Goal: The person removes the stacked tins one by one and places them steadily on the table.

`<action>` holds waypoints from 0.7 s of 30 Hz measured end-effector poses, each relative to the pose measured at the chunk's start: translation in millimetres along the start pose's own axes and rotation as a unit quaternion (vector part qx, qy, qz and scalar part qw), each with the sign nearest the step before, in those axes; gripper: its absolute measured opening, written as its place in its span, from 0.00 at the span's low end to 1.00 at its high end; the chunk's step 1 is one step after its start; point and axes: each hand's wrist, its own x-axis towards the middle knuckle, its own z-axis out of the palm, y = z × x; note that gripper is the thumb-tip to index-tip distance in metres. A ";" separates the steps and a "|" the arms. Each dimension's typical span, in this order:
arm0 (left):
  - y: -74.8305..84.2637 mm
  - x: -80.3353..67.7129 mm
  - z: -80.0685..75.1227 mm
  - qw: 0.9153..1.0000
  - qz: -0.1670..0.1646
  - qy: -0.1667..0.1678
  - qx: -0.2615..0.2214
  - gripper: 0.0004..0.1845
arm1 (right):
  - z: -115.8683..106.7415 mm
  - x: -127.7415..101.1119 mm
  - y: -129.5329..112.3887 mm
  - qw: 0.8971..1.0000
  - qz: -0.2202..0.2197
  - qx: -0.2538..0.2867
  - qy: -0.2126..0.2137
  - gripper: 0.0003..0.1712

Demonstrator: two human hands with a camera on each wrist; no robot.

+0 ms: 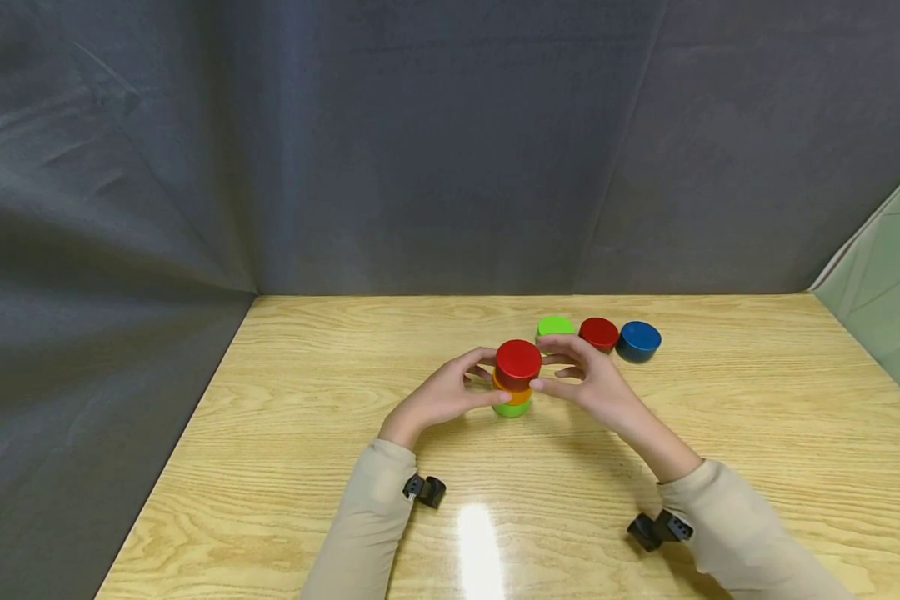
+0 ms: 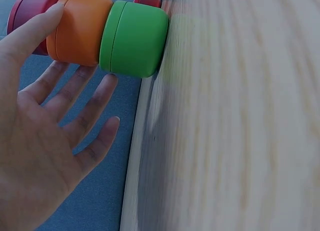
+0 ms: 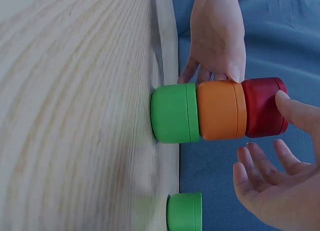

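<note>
Small round lidded jars stand stacked: a green jar on the table, an orange jar over it, and a red jar on top. My left hand pinches the orange jar, thumb near its lid seam and fingers reaching round the far side. On the right of the stack, my right hand has its thumb against the red jar. Its other fingers spread apart beside the jar, with a gap showing in the right wrist view.
Behind the right hand, a second green jar, a second red jar and a blue jar stand in a row on the wooden table. A grey cloth wall rises along the table's far edge.
</note>
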 end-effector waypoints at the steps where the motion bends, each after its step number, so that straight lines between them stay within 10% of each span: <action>1: -0.1 0.1 0.0 1.000 0.000 0.000 0.000 0.30 | 0.5 0.2 -0.2 1.000 0.000 0.001 0.000 0.32; 21: -2.0 0.2 1.3 1.000 -0.002 -0.004 -0.009 0.30 | 9.9 3.5 1.1 1.000 0.004 0.010 -0.013 0.35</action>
